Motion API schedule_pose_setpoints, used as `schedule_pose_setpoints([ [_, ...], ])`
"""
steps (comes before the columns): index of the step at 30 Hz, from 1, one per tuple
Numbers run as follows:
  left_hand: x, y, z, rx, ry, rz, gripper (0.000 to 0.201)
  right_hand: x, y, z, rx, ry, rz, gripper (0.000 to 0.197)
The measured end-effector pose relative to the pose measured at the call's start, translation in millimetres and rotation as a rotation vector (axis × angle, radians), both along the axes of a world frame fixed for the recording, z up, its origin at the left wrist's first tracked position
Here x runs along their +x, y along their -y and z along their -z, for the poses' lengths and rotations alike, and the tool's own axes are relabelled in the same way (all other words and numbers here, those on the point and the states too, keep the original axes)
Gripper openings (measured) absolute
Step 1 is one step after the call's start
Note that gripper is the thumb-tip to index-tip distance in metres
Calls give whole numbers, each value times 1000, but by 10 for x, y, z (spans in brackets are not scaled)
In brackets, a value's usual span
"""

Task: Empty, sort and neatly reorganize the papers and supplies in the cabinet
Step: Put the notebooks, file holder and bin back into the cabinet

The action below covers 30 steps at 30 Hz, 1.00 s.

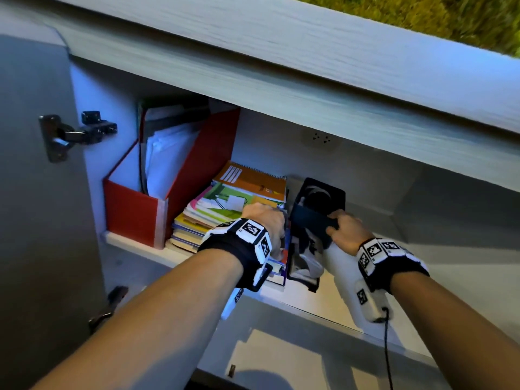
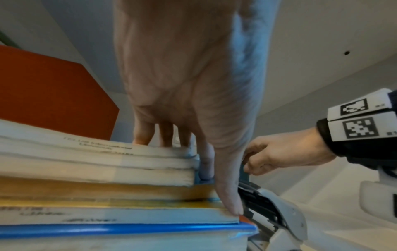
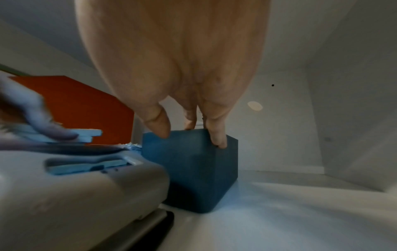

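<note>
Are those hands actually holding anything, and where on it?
The right hand grips the dark blue box by its top rim. The left hand rests on the book stack, thumb against its side.

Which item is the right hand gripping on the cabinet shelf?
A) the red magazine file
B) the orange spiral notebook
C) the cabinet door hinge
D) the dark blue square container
D: the right hand has its thumb and fingers curled over the rim of the dark blue square container, while the left hand rests on the stack of books.
</note>
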State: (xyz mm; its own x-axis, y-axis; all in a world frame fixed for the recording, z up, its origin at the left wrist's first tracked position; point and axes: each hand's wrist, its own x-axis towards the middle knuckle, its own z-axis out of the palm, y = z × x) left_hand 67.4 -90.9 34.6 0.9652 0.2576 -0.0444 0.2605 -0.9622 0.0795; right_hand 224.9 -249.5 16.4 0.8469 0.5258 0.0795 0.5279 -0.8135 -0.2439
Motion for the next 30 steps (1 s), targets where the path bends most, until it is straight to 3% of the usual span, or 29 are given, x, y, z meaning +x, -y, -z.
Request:
schedule_pose_setpoints([
  [12,31,-50,38,-18,10,-4,54,234,-204,70,49,-56,-41,25],
  [16,40,-37,54,16,7,-10,55,265,-135,63,66,-31,-74,8],
  [20,46,-13,62,47,-8,6,57,355,-46,27,54,-22,-75,33],
  [25,65,-14,71,67,-5,22,60,397,-1,32,111,-64,-51,28],
  [30,60,-23,85,65,9,29,62,457,-24,5,31,68,-237,32],
])
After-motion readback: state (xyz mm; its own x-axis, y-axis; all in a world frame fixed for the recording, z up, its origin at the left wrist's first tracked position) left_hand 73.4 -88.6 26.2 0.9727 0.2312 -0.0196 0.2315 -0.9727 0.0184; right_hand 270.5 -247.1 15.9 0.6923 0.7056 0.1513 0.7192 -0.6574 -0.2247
